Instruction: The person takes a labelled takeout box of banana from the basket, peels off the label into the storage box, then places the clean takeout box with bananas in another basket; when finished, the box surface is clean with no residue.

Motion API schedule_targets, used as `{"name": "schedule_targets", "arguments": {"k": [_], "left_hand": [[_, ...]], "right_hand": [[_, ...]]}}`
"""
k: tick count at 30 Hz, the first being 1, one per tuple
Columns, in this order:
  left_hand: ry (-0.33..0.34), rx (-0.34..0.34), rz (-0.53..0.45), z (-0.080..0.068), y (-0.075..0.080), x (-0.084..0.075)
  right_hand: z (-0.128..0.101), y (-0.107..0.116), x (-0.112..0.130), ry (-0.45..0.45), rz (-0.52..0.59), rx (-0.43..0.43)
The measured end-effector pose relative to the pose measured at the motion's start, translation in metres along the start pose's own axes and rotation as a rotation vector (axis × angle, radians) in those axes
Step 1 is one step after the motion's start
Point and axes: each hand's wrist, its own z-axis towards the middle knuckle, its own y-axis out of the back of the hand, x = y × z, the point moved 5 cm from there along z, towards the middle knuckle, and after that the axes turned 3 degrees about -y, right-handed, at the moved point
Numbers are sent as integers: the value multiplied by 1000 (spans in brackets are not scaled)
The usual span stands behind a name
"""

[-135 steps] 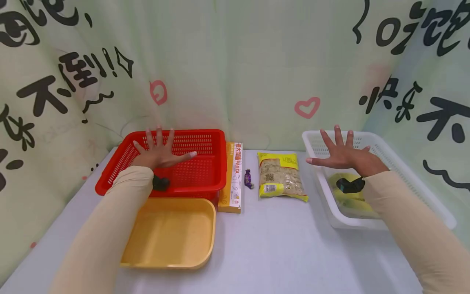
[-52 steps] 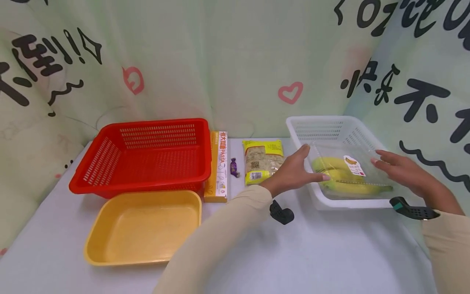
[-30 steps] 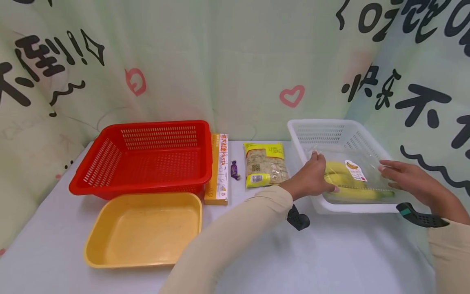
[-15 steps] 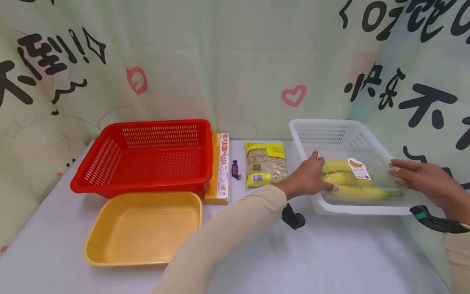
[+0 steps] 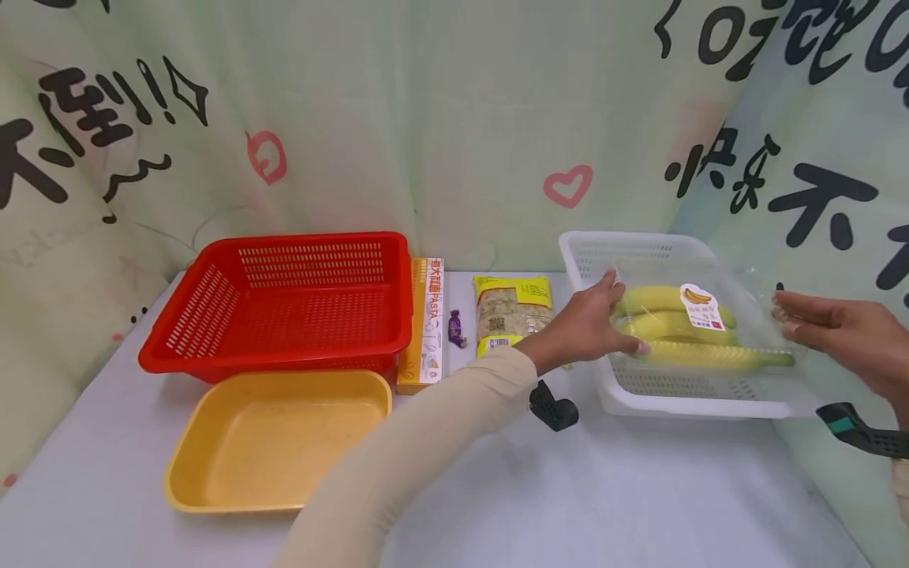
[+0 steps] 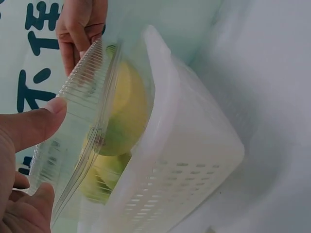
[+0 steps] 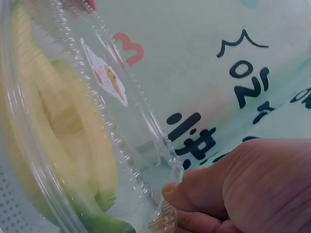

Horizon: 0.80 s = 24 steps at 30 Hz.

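A clear plastic clamshell box of bananas (image 5: 675, 325), with a white banana label on its lid, is held between both hands over the white basket (image 5: 710, 409). My left hand (image 5: 585, 327) grips its left end, thumb on the near side. At the opposite end my right hand (image 5: 841, 331) pinches the corner between thumb and fingers, as the right wrist view also shows. From the left wrist the clamshell box (image 6: 92, 121) appears raised at the basket's rim, with yellow-green bananas inside. The basket's perforated floor shows beneath the box in the head view.
Left of the basket lie a yellow-labelled bag of grain-like food (image 5: 513, 309), a purple-wrapped candy (image 5: 456, 330) and a pasta box (image 5: 426, 323). Further left stand a red basket (image 5: 312, 367) and, before it, a yellow tray (image 5: 277, 505). A printed curtain (image 5: 483, 118) closes off the back.
Both hands, earlier spread apart over the two baskets, have come to the white basket. They have taken hold of the banana box and lifted it slightly off the basket's floor.
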Motion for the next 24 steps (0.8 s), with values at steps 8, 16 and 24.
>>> {"name": "schedule_targets", "arguments": {"k": [8, 16, 24], "left_hand": [[-78, 4, -11, -14, 17, 1], [-93, -9, -136, -19, 28, -5], [-63, 8, -191, -31, 42, -13]], "right_hand": [[-15, -4, 29, 92, -29, -85], [-18, 8, 38, 40, -2, -106], [-29, 4, 53, 63, 12, -126]]}}
